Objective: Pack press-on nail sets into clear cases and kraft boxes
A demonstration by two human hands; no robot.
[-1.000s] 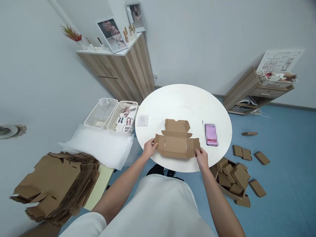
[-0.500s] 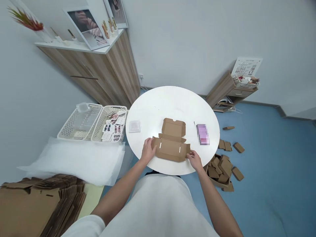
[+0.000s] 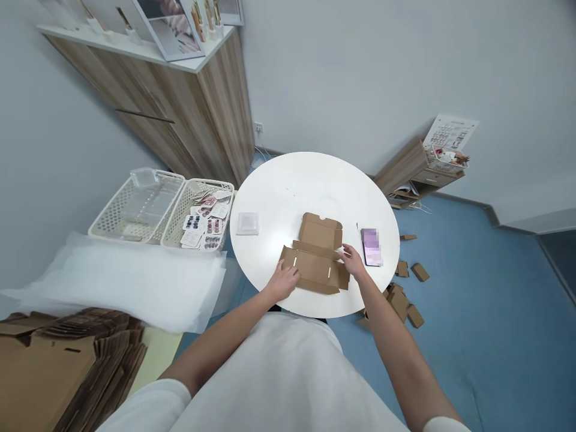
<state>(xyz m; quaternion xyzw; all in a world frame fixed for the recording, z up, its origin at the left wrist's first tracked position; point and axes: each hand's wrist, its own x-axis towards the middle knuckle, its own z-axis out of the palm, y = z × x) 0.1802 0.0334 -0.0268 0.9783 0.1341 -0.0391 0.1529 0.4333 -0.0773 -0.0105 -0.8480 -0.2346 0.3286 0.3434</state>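
An unfolded cardboard mailer box (image 3: 317, 270) lies flat on the round white table (image 3: 310, 180), its lid panel pointing away from me. My left hand (image 3: 282, 282) is on its near left corner, fingers bent over the left side flap. Beside the crease between lid and base is my right hand (image 3: 352, 261), fingers stretched out and a little apart at the right end of the small middle flap. Whether those fingertips touch the flap is hard to see. Right of that hand lies a phone (image 3: 371, 247) with a pixelated screen.
A clear plastic case (image 3: 247, 224) sits on the table's left side. Beyond it stand a basket of nail sets (image 3: 209, 216) and another basket (image 3: 135, 207). White foam sheets (image 3: 148, 282) and stacked flat cardboard (image 3: 67, 372) are lower left. Folded boxes (image 3: 398, 302) lie on the floor at right.
My right hand has left the box's right end flap and moved up to the middle flap. My left hand has shifted right and lower over the left corner. The view has tilted slightly.
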